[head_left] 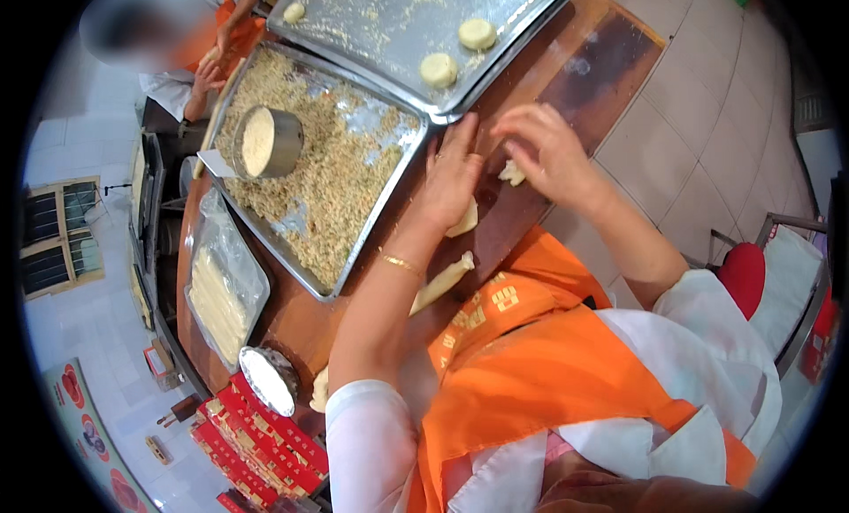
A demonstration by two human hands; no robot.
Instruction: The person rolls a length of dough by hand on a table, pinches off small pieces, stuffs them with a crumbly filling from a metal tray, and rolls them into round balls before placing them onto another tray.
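My left hand [451,177] is stretched flat, palm down, over the wooden table beside the metal tray's corner. Next to its thumb side, partly hidden, lies a flat piece of dough [466,219]. My right hand [553,155] hovers to its right, fingers curved and thumb apart from them. A small torn lump of dough [511,172] shows just below that thumb; whether they touch is unclear. A dough strip [442,284] rests nearer me, partly behind my left forearm.
A tray [367,239] of crumbly filling holds a metal cup [281,143]. Beyond, another tray [389,35] carries round dough cakes [478,34]. At left sit plastic-covered dough sticks [217,301], a bowl of white powder [268,382] and red packages [256,442]. A co-worker's hands [210,71] show far left.
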